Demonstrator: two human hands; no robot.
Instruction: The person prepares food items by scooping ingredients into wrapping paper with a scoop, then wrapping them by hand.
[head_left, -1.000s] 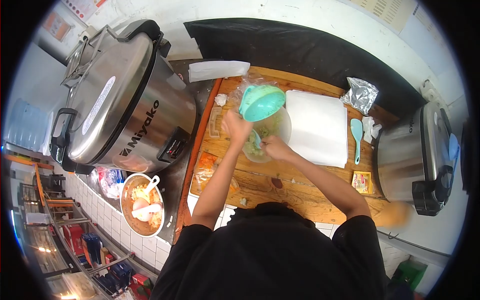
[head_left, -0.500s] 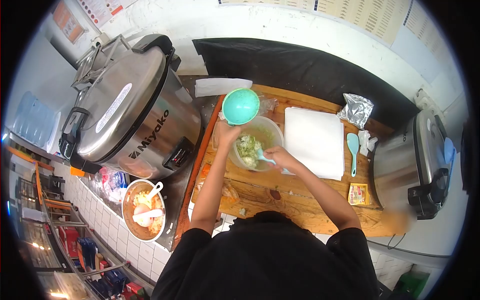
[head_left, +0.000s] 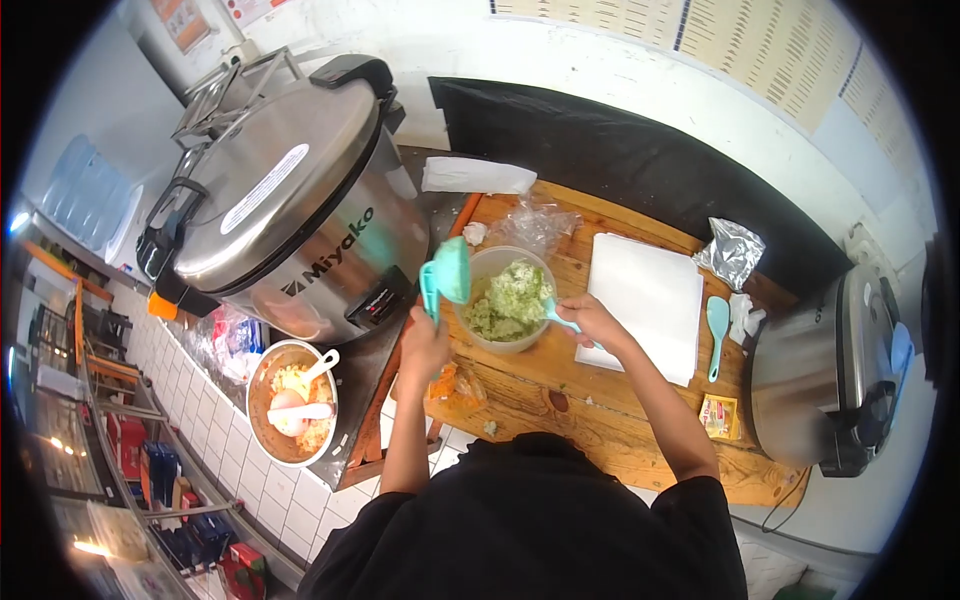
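On the table (head_left: 620,420), food is worked by two hands in a clear bowl (head_left: 505,345), which stands near the left edge. The scoop (head_left: 452,270) has just been lowered from above the far side of the bowl to its left, and is tipped on its side, so that the mouth of the bowl is left open to the spatula (head_left: 563,320). The scoop is gripped by its handle in the closed left hand (head_left: 425,345). The spatula is gripped in the closed right hand (head_left: 600,322), with its blade in the green food (head_left: 508,300), on which paler bits lie. Counted on the table are one clear bowl, one stack of white paper (head_left: 640,300) right of the bowl, one foil piece (head_left: 733,252) by the far right corner, one loose spatula (head_left: 717,325) and one yellow sachet (head_left: 720,415) toward the right edge, and one orange-filled bag (head_left: 455,390) toward the near left corner. Two cookers are seen, one at the left (head_left: 330,230) and one at the right (head_left: 800,370). In front of the left cooker, one white-rimmed bowl (head_left: 256,410) of orange-flecked food is shown with two white utensils, (head_left: 322,366) (head_left: 305,411) both resting in it.
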